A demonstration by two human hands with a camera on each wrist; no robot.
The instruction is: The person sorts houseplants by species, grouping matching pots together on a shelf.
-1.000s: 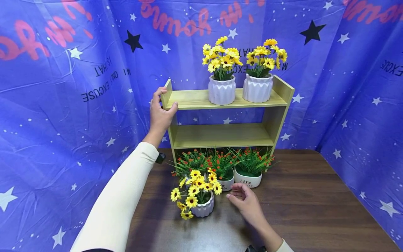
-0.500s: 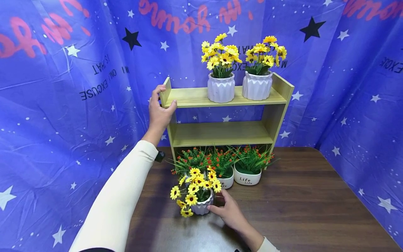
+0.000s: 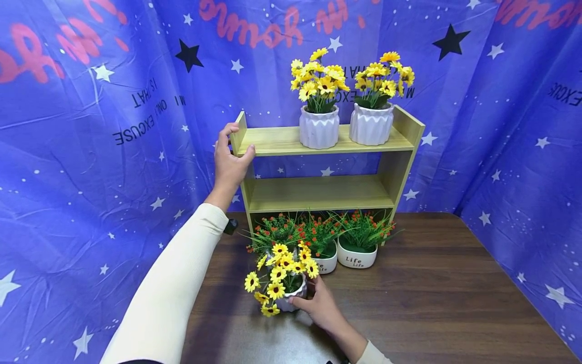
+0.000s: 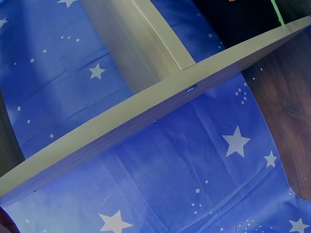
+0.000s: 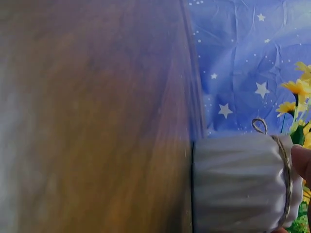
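My left hand grips the upper left corner of the wooden shelf, thumb in front and fingers over the side panel. In the left wrist view that side panel crosses diagonally. On the table, my right hand holds the rim of a white fluted flowerpot with yellow daisy-like flowers leaning left. Seen from the right wrist, the thumb lies against the rim of the pot, just above a twine band; the other fingers are mostly hidden.
Two similar potted yellow flowers stand on the top board. Along the shelf's foot sit white oval pots with red-dotted green plants, partly behind the yellow flowers. Dark wooden table extends right; a blue star-print curtain hangs around.
My right hand has moved left from beside the oval pots to the yellow-flower pot and taken hold of its rim. My left hand stays on the shelf corner.
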